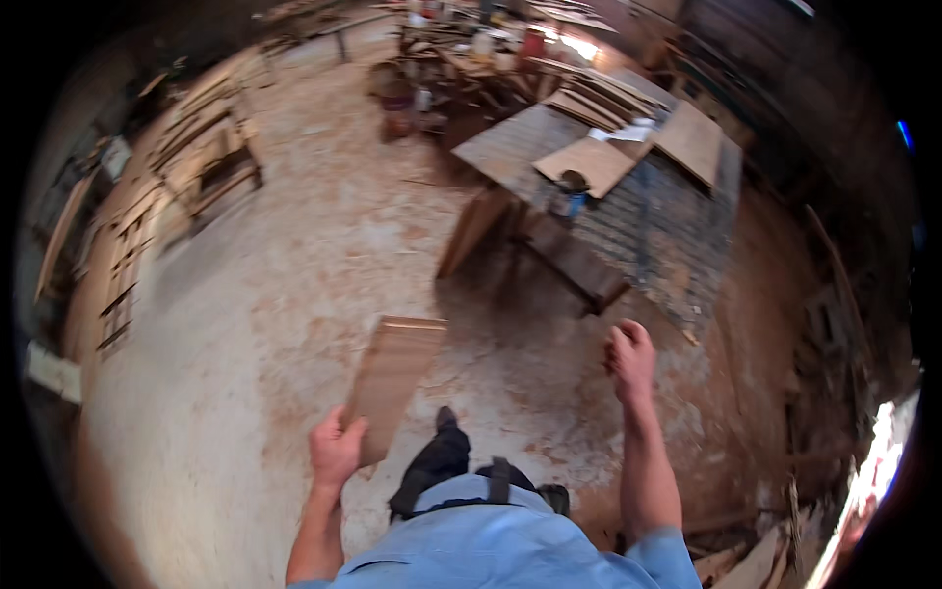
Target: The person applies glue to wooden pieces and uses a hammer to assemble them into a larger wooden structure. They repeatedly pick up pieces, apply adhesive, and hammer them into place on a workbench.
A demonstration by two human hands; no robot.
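My left hand [336, 447] grips the lower left edge of a flat brown wooden board [397, 378]. The board slants up and away from me, its pale end edge facing the far side. Off to the right, my right hand [633, 355] is raised with its fingers curled closed. Whether anything small is inside them is hidden. Beyond that hand stands a worn worktable [677, 231], and the hand appears apart from it. On the tabletop are light wooden panels [689, 140], a white sheet [628, 133] and a small blue item [576, 204].
Dark panels [559, 260] stand beneath the worktable's near side. A cluttered heap [471, 64] of wood and containers lies at the back. Wooden frames [201, 162] line the left side. Scrap wood [760, 560] lies at the lower right. Dust marks the concrete floor [294, 245].
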